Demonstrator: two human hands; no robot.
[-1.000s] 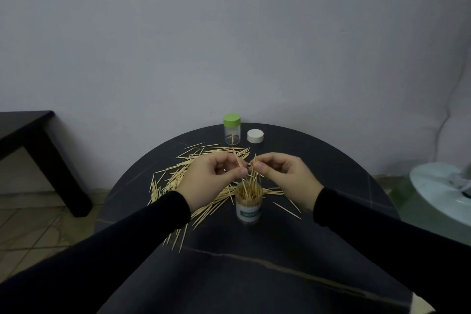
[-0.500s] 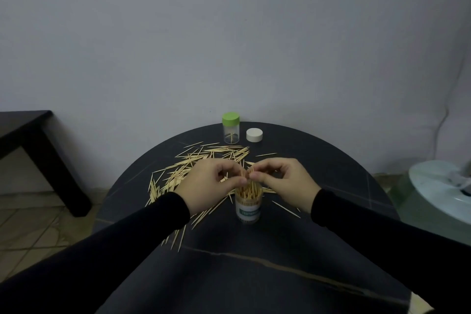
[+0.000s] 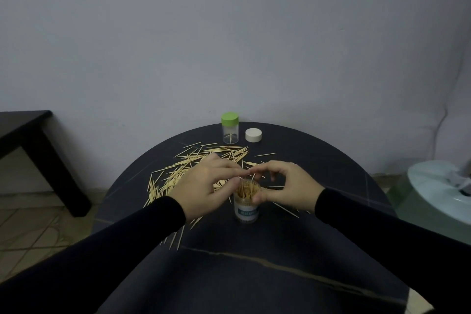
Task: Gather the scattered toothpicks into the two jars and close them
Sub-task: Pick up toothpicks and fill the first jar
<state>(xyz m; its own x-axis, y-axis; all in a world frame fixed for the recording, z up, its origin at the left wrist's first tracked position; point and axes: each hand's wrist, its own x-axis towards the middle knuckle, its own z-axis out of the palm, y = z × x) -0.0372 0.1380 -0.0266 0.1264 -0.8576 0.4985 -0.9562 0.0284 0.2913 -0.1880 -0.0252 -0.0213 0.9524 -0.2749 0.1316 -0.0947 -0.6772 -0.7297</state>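
An open labelled jar (image 3: 246, 213), packed with upright toothpicks, stands at the table's middle. My left hand (image 3: 206, 186) and my right hand (image 3: 290, 186) meet right over its mouth, fingertips touching a few toothpicks that stick up from it. My right thumb rests against the jar's rim. Behind and to the left of my hands, loose toothpicks (image 3: 204, 158) lie scattered on the dark tabletop. A clear jar with a green lid (image 3: 230, 128) stands at the far edge with a few toothpicks inside. A white lid (image 3: 253, 135) lies beside it on the right.
The round dark table (image 3: 254, 275) stands against a grey wall. A black side table (image 3: 30, 140) is at the left over tiled floor. A pale green round object (image 3: 438, 191) sits low at the right.
Both hands have come down with the pinched toothpicks from above the jar to its mouth. The toothpicks now stand inside the jar.
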